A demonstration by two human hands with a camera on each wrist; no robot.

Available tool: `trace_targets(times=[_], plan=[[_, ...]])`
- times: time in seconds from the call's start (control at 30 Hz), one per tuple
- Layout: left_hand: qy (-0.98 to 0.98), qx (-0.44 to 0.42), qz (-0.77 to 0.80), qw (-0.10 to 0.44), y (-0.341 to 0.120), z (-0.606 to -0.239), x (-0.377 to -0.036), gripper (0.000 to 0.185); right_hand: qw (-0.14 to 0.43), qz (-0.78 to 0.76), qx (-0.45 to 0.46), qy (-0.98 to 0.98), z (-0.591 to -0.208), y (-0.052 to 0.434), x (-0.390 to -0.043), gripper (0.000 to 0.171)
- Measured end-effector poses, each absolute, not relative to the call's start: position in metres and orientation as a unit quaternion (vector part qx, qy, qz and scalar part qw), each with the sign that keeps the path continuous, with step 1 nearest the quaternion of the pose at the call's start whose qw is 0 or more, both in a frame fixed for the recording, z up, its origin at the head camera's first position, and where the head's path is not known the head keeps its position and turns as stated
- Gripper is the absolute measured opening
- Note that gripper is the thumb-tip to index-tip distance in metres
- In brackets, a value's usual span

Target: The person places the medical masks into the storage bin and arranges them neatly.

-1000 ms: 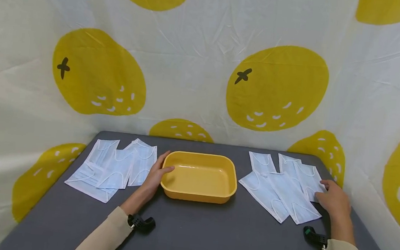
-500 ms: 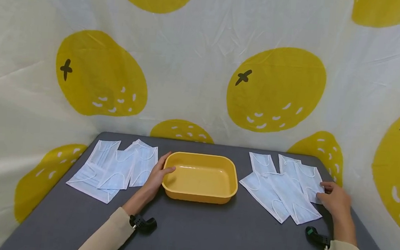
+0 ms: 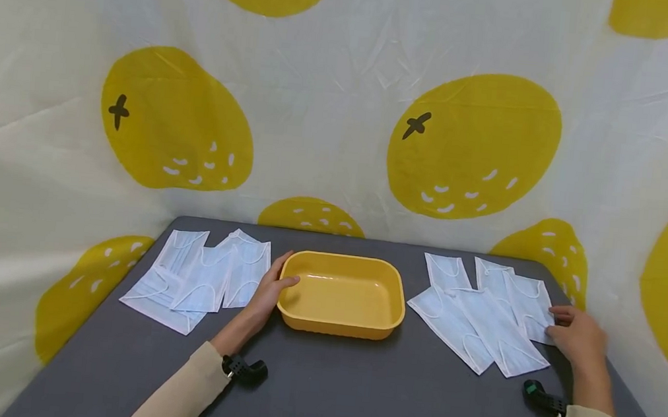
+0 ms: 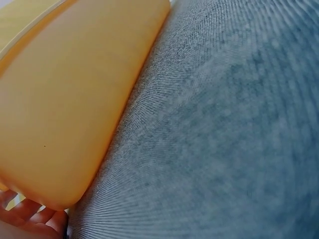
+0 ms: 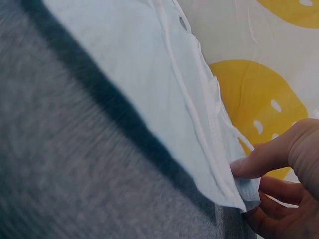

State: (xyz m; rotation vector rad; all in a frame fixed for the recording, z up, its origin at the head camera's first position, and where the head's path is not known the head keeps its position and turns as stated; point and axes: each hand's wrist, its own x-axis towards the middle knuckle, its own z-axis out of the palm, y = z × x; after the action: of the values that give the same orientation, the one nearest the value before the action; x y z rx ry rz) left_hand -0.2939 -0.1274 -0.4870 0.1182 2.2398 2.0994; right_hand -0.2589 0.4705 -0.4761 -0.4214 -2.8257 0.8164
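Observation:
A yellow plastic tub (image 3: 338,329) stands at the middle of the table. My left hand (image 3: 265,295) holds its left end, thumb over the rim and fingers outside; in the left wrist view fingers (image 4: 40,219) show at the tub's corner. At the right, my right hand (image 3: 580,337) pinches the outer edge of a pale blue face mask (image 3: 530,297). The right wrist view shows the thumb (image 5: 259,162) on top of this mask (image 5: 139,84) and fingers beneath, with a dark shadow under the mask's near edge.
Several overlapping face masks (image 3: 469,326) lie right of the tub, and another group of masks (image 3: 203,275) lies to its left. The grey table (image 3: 330,387) meets a curtain (image 3: 328,135) printed with yellow fruit at the back.
The head view has shifted slightly, so everything sits a little further right. My left hand stays on the tub and my right hand stays at the mask's edge.

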Motion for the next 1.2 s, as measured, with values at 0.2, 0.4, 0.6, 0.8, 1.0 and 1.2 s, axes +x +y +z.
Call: trace_targets(times=[0.2, 0.4, 0.6, 0.8, 1.0, 1.2], plan=[[0.724, 0.035, 0.688, 0.034, -0.124, -0.490, -0.292, 0.070, 0.080, 0.290, -0.148, -0.942, -0.472, 0.478, -0.252, 0.041], [0.732, 0.031, 0.678, 0.054, -0.128, -0.491, -0.291, 0.070, 0.055, 0.326, -0.185, -0.926, -0.471, 0.478, -0.248, 0.042], [0.732, 0.036, 0.679, 0.048, -0.130, -0.488, -0.293, 0.068, 0.035, 0.354, -0.204, -0.912, -0.468, 0.472, -0.254, 0.041], [0.728, 0.047, 0.682, 0.052, -0.125, -0.488, -0.295, 0.068, 0.045, 0.321, -0.180, -0.929, -0.464, 0.478, -0.253, 0.034], [0.730, 0.040, 0.680, 0.053, -0.125, -0.485, -0.295, 0.067, 0.043, 0.329, -0.162, -0.929, -0.462, 0.478, -0.256, 0.036], [0.731, 0.037, 0.679, 0.054, -0.127, -0.485, -0.295, 0.068, 0.027, 0.389, -0.177, -0.904, -0.466, 0.476, -0.259, 0.047]])
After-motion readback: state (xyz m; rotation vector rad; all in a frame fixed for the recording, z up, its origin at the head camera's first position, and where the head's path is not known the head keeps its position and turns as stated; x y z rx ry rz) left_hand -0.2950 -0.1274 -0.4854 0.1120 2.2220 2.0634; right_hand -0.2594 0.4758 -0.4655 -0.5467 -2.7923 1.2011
